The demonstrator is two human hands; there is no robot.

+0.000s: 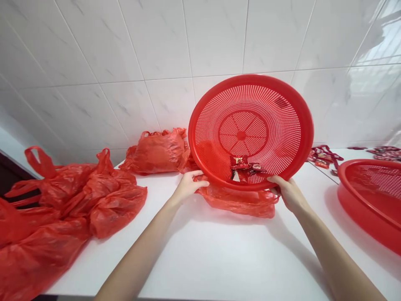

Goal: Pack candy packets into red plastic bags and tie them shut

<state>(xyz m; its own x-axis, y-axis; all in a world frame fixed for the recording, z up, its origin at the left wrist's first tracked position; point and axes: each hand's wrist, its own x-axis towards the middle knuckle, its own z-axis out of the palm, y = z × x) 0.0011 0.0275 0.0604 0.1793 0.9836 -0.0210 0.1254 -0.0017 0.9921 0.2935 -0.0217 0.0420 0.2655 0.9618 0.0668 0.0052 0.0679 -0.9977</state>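
Observation:
A round red perforated basket [242,134] is tilted up on its side, its inside facing me. A few small dark red packets [244,167] lie at its lower wall. My right hand [286,190] grips the lower right rim, thumb on the inside. At the lower left of the rim is my left hand [191,184], its fingers closed on the edge of a thin red plastic bag [238,202]. That bag lies under and behind the basket, partly hidden by it.
Several full red plastic bags [115,205] crowd the left of the white table [232,259]. Another full bag [158,152] rests by the tiled wall [169,37]. A second red basket [372,209] stands at the right, with loose red packets [324,156] behind it.

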